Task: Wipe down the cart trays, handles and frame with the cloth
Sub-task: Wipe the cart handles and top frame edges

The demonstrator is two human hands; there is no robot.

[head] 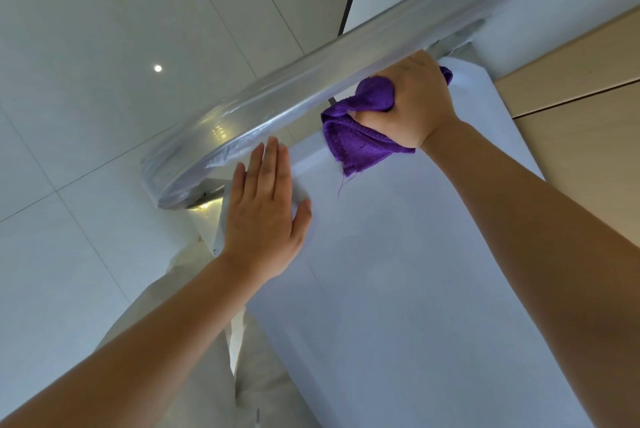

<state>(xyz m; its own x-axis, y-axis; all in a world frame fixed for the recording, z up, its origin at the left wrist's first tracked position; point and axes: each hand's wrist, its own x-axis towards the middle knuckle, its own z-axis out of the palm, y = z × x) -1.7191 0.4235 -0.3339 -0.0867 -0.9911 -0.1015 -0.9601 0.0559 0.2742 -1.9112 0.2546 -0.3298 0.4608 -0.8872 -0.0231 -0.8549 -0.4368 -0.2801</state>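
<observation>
The right hand (412, 105) grips the purple cloth (356, 136) under the far handle (311, 81) while the left hand (266, 205) lies flat on the tray (415, 271); next, probably a sweep left along the bar.

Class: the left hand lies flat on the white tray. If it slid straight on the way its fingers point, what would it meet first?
Probably the cart handle: the left hand has its fingertips already at the bar's lower edge, though depth is unclear.

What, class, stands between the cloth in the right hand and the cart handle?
Nothing visible. The right hand holds the purple cloth just beneath the film-wrapped handle; the left hand lies flat on the tray, aside.
</observation>
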